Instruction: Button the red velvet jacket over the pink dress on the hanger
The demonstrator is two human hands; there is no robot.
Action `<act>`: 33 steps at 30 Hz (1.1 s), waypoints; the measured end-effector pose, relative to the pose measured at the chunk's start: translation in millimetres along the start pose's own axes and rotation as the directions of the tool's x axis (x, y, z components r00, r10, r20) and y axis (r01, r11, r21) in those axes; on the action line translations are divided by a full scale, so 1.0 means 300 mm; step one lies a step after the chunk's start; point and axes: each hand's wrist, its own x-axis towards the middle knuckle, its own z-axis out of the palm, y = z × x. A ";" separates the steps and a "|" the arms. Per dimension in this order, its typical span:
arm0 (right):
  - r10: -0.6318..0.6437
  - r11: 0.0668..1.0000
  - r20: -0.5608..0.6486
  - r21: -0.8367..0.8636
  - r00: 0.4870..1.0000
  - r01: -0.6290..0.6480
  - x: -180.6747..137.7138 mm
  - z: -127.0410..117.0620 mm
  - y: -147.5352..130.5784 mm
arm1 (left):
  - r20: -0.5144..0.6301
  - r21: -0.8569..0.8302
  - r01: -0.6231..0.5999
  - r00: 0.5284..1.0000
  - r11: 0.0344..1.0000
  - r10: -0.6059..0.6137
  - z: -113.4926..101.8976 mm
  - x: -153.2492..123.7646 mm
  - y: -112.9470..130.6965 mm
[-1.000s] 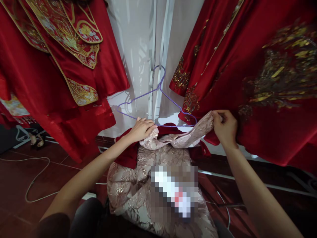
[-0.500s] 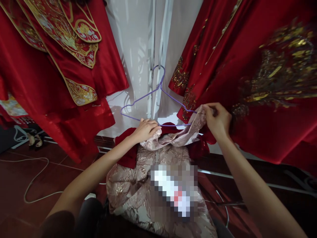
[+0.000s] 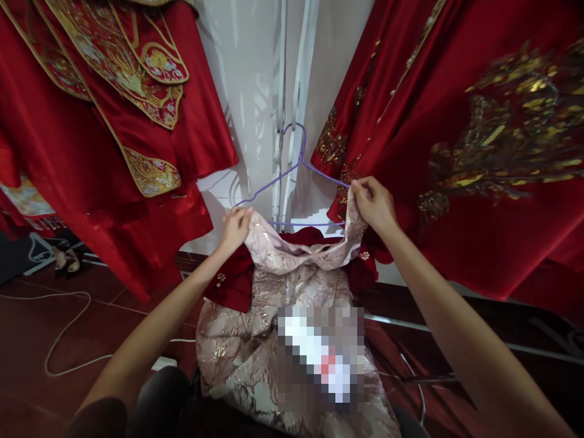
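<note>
A pale pink brocade dress [image 3: 305, 286] with a metallic sheen lies in front of me, its top edge raised. My left hand [image 3: 237, 230] pinches the left end of its neckline beside the left arm of a purple hanger [image 3: 303, 159]. At the hanger's right arm, my right hand [image 3: 375, 204] is closed on the right shoulder of the dress. The hanger hooks on a white metal rack, and its bottom bar shows between my hands. Dark red fabric [image 3: 235, 277] with small beaded ornaments lies at both sides of the bodice. A blurred patch hides something on the skirt.
Red embroidered garments [image 3: 210, 121] hang at the left, and red garments with gold sequins [image 3: 511, 134] at the right. White rack poles [image 3: 298, 79] stand between them. A white cable [image 3: 68, 328] runs over the dark red floor near a pair of shoes [image 3: 67, 258].
My left hand has moved left and up to the hanger's left end with the neckline. My right hand has moved slightly left and up. The neckline is now spread between both hands.
</note>
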 end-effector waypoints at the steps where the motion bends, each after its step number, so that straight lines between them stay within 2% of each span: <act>1: -0.004 1.000 -0.006 -0.006 1.000 0.004 0.004 -0.003 0.000 | -0.040 0.070 0.050 0.998 0.996 -0.047 -0.014 0.000 -0.052; 3: -0.016 1.000 -0.016 -0.015 1.000 0.016 0.012 -0.009 -0.001 | -0.074 0.182 0.120 0.991 0.976 -0.108 -0.034 -0.005 -0.138; 5: -0.026 1.000 -0.023 -0.017 0.999 0.026 0.015 -0.013 -0.002 | -0.025 0.231 0.160 0.987 0.960 -0.159 -0.040 -0.012 -0.198; 8: -0.027 1.000 -0.024 -0.013 0.999 0.027 0.015 -0.017 -0.004 | 0.069 0.199 0.210 0.971 0.957 -0.228 -0.032 -0.018 -0.247; 12: -0.022 1.000 -0.018 -0.010 1.000 0.022 0.015 -0.024 -0.012 | 0.082 0.075 0.229 0.969 0.970 -0.235 -0.028 -0.021 -0.260; 17: -0.044 0.999 -0.023 0.003 0.999 0.044 0.018 -0.036 -0.023 | 0.030 -0.051 0.188 0.982 0.981 -0.187 -0.046 -0.005 -0.247; 21: -0.029 0.998 -0.016 0.057 0.999 0.030 0.007 -0.026 -0.023 | 0.016 -0.175 0.058 0.998 0.983 -0.056 -0.053 0.074 -0.187; 24: 0.007 0.992 0.017 0.125 1.000 -0.009 -0.010 0.000 -0.015 | 0.062 -0.263 -0.055 0.995 0.963 0.074 -0.064 0.160 -0.110; 27: 0.031 0.984 0.052 0.173 0.998 -0.040 -0.020 0.026 -0.001 | 0.164 -0.293 -0.062 0.980 0.954 0.114 -0.087 0.214 -0.058; 28: 0.035 0.982 0.057 0.181 0.998 -0.045 -0.020 0.032 0.004 | 0.163 -0.305 -0.049 0.981 0.951 0.103 -0.095 0.214 -0.053; 29: 0.040 0.981 0.059 0.186 0.997 -0.050 -0.020 0.036 0.009 | 0.122 -0.312 -0.034 0.990 0.949 0.076 -0.100 0.200 -0.053; 31: 0.052 0.980 0.057 0.188 0.997 -0.062 -0.016 0.042 0.017 | -0.058 -0.285 0.002 0.998 0.958 -0.019 -0.098 0.129 -0.065; 33: 0.063 0.981 0.054 0.179 0.997 -0.072 -0.013 0.044 0.023 | -0.239 -0.187 0.067 0.965 0.980 -0.111 -0.079 0.007 -0.079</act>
